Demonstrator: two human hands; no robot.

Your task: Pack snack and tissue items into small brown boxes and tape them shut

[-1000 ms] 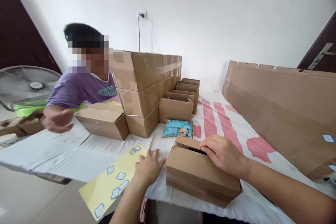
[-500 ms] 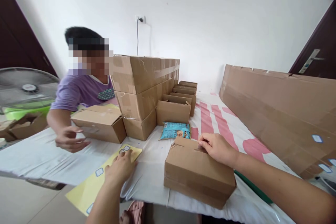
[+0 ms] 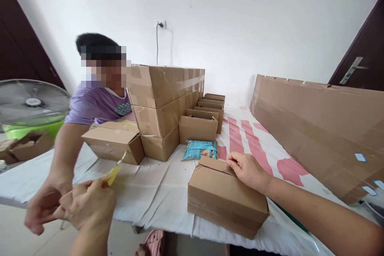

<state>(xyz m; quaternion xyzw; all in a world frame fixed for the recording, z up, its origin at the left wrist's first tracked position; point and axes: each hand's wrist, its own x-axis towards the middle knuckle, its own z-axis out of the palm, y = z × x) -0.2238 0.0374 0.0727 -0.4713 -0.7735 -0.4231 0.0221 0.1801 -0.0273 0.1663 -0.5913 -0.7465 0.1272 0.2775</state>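
Observation:
My left hand (image 3: pixel 90 204) is closed on a yellow label sheet (image 3: pixel 113 174) at the table's left front edge. The sheet is seen nearly edge-on and mostly hidden behind my fingers. Right beside it is a co-worker's hand (image 3: pixel 45 208); whether it touches the sheet I cannot tell. On the table's front part sits a small cardboard box (image 3: pixel 225 196). My right hand (image 3: pixel 247 170) rests on its top, fingers pinched at the edge of a lid flap along a narrow gap. Just behind this box lies a blue snack packet (image 3: pixel 201 149).
Stacked taped cartons (image 3: pixel 166 104) stand mid-table, with a row of open boxes (image 3: pixel 198 128) beside them. Another carton (image 3: pixel 114 140) is near the co-worker in purple (image 3: pixel 87 104). A large cardboard panel (image 3: pixel 315 128) lines the right side; a fan (image 3: pixel 33 102) is at far left.
My left hand has lifted the yellow sheet off the table and moved left. The co-worker's hand has come down toward it. My right hand stays on the box, whose flap gap looks changed.

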